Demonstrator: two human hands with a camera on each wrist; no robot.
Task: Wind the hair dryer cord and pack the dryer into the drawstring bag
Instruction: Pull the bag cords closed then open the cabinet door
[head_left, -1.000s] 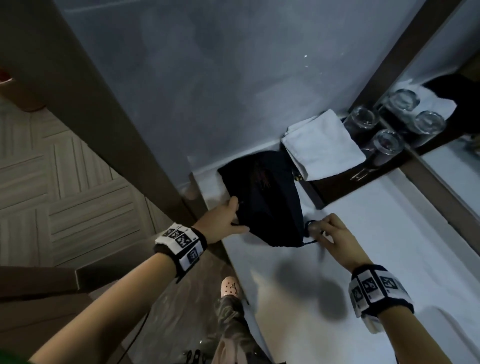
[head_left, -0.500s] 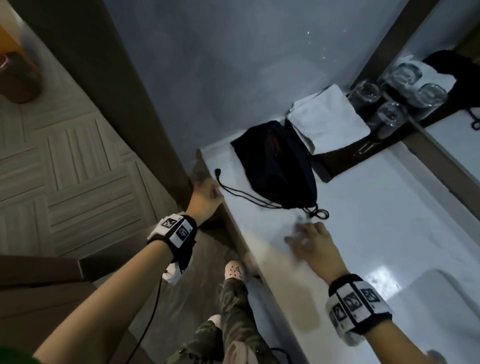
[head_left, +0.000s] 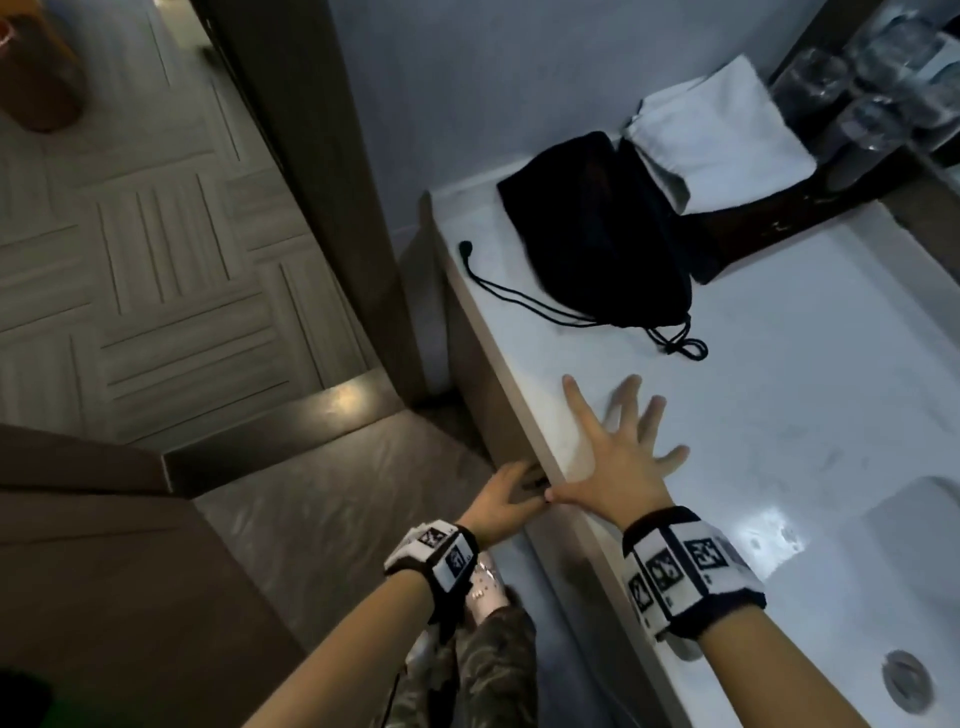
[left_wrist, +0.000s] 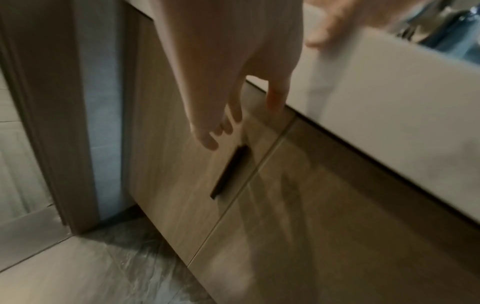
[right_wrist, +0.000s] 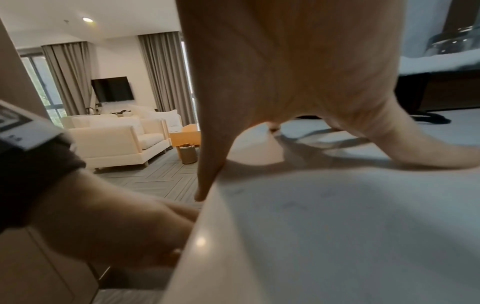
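Observation:
The black drawstring bag (head_left: 597, 228) lies closed at the far left of the white counter (head_left: 779, 389), its cords (head_left: 519, 296) trailing toward the counter's edge. No hair dryer shows in any view. My right hand (head_left: 618, 447) rests flat on the counter with fingers spread, well short of the bag and holding nothing. My left hand (head_left: 501, 491) is below the counter's edge, against the wooden cabinet front. In the left wrist view its fingers (left_wrist: 215, 131) hang straight, just above a dark handle (left_wrist: 231, 172) on the cabinet door.
A folded white towel (head_left: 722, 135) lies on a dark tray (head_left: 769, 218) behind the bag, with glasses (head_left: 883, 67) at the far right. A sink basin (head_left: 909, 571) is sunk into the counter at my right. A door frame (head_left: 311, 156) stands left of the cabinet.
Both hands have let go of the bag and cords. The left hand dropped from the counter's edge to the cabinet front; the right drew back and spread flat on the counter.

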